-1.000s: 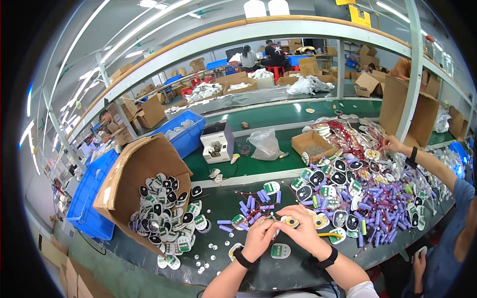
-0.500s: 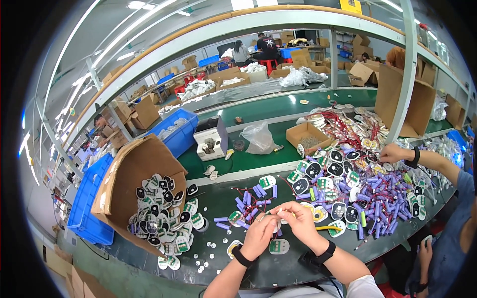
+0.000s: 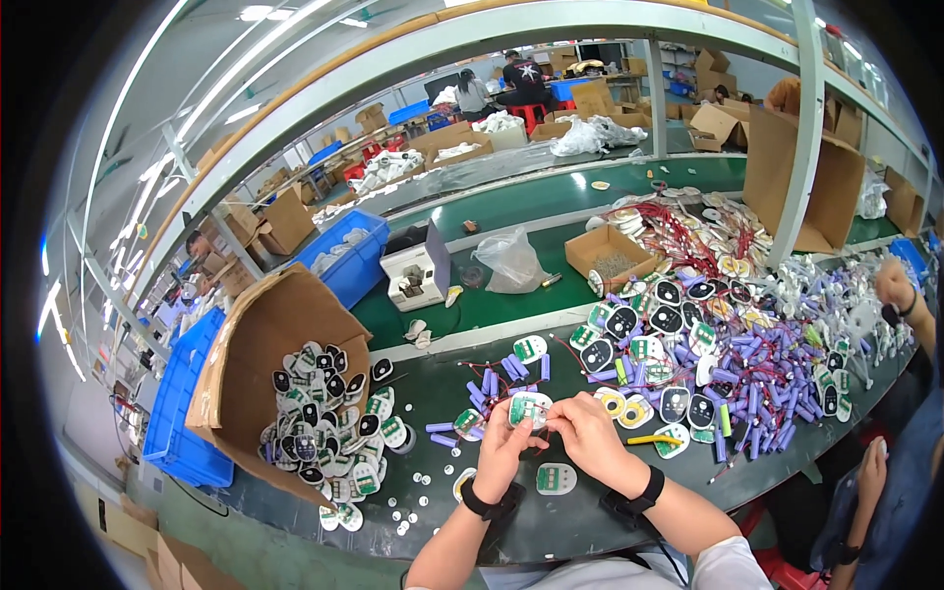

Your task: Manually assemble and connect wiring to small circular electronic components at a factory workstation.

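Note:
My left hand grips a white oval panel with a green circuit board, board side facing up. Close against the panel's right edge, the fingers of my right hand are pinched together; what they hold is too small to make out. A second circuit-board panel lies on the dark table just below my hands. Purple cylindrical batteries with red wires lie beyond my left hand. To the right of my right hand are white rings with yellow centres and a yellow-handled tool.
At left, a cardboard box spills panels onto the table, beside blue bins. A big heap of batteries and panels covers the right side. A white machine and small carton stand behind. A co-worker's hand is at far right.
The panel has come up into view in my left hand, its board now showing. My right hand has moved slightly down from the fingertip pinch. The co-worker's hand has drawn back rightward from the heap.

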The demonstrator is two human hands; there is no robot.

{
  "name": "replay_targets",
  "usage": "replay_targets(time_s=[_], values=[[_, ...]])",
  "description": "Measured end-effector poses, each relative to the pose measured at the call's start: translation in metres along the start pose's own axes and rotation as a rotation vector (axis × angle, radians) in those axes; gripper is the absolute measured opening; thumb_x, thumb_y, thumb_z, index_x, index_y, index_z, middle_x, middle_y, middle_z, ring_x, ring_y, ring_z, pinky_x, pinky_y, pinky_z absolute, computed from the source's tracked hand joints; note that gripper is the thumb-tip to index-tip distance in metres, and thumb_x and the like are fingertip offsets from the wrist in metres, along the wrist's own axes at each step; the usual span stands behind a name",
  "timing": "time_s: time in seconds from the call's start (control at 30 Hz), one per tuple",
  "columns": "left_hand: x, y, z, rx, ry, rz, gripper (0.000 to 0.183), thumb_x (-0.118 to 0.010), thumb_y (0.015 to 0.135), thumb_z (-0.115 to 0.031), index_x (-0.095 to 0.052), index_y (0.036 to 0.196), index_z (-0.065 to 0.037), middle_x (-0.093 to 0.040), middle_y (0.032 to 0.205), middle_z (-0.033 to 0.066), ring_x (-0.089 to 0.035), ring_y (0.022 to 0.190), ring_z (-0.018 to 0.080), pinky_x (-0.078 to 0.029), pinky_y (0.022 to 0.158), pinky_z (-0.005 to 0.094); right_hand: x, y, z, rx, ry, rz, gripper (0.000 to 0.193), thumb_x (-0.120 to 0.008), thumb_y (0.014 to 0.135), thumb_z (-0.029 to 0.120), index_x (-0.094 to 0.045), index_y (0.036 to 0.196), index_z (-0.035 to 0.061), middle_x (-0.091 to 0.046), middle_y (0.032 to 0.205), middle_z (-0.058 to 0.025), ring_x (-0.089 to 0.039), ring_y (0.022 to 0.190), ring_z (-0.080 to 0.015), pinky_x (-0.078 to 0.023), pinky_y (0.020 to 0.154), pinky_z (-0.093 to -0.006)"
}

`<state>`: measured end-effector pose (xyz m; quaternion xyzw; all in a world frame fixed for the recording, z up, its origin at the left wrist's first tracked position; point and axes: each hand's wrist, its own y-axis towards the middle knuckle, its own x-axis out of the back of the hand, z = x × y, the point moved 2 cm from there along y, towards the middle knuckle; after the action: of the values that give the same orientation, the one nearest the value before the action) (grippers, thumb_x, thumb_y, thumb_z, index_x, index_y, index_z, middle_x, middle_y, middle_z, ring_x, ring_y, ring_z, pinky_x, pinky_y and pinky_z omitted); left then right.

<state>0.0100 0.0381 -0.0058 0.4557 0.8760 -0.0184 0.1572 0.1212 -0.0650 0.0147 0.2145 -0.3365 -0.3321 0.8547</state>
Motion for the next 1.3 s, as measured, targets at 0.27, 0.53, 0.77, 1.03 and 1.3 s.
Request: replay_targets(time_s=[0.27,0.53,0.77,1.03,1.3], values=[[0.02,0.003,0.0,-0.347,1.016,-0.045,0.051,-0.062,0.083,-0.014,-0.039,0.127,-0.001,-0.047,0.117,0.0169,-0.053,0.104,0.026,-0.051,0.073,0.0319,0.009,0.006,0.002,-0.027,-0.036,-0.004,0.01,-0.059,0.077,0.001,-0.051,0.082,0.0042,-0.052,0.075,-0.0075,-0.05,0.075,-0.0278,-0.039,0.067,-0.038],[0.022,-0.004,-0.002,-0.243,1.131,-0.062,0.033,-0.062,0.082,-0.014,-0.051,0.11,0.0,-0.057,0.095,0.0146,-0.058,0.079,0.0269,-0.046,0.068,0.0373,0.007,0.006,0.0,-0.037,-0.045,0.011,0.009,-0.059,0.078,0.004,-0.051,0.081,0.0052,-0.052,0.079,-0.0069,-0.051,0.078,-0.0269,-0.036,0.067,-0.0381],[0.015,-0.001,-0.009,-0.189,1.221,-0.144,0.027,-0.063,0.082,-0.017,-0.057,0.105,-0.004,-0.059,0.08,0.0113,-0.059,0.07,0.0252,-0.047,0.061,0.0357,0.001,-0.001,-0.015,-0.139,-0.126,0.136,0.005,-0.057,0.081,0.008,-0.053,0.083,0.0066,-0.054,0.08,-0.0066,-0.054,0.082,-0.0269,-0.038,0.069,-0.0393],[-0.005,-0.029,-0.006,-0.163,1.377,0.408,0.051,-0.073,0.071,-0.033,-0.054,0.113,-0.01,-0.057,0.1,0.0097,-0.059,0.089,0.0292,-0.049,0.069,0.0396,0.003,0.003,-0.011,-0.137,-0.101,0.111,0.005,-0.057,0.08,0.005,-0.053,0.082,0.0047,-0.055,0.08,-0.0091,-0.054,0.079,-0.0295,-0.038,0.068,-0.0404],[0.0,-0.016,-0.012,0.035,1.249,0.387,0.05,-0.075,0.069,-0.019,-0.046,0.108,-0.006,-0.059,0.094,0.0104,-0.062,0.085,0.0278,-0.05,0.067,0.0381,0.005,-0.001,-0.002,-0.054,-0.04,0.171,0.008,-0.058,0.076,-0.001,-0.052,0.081,0.0018,-0.055,0.078,-0.0125,-0.053,0.073,-0.0332,-0.04,0.064,-0.0414]])
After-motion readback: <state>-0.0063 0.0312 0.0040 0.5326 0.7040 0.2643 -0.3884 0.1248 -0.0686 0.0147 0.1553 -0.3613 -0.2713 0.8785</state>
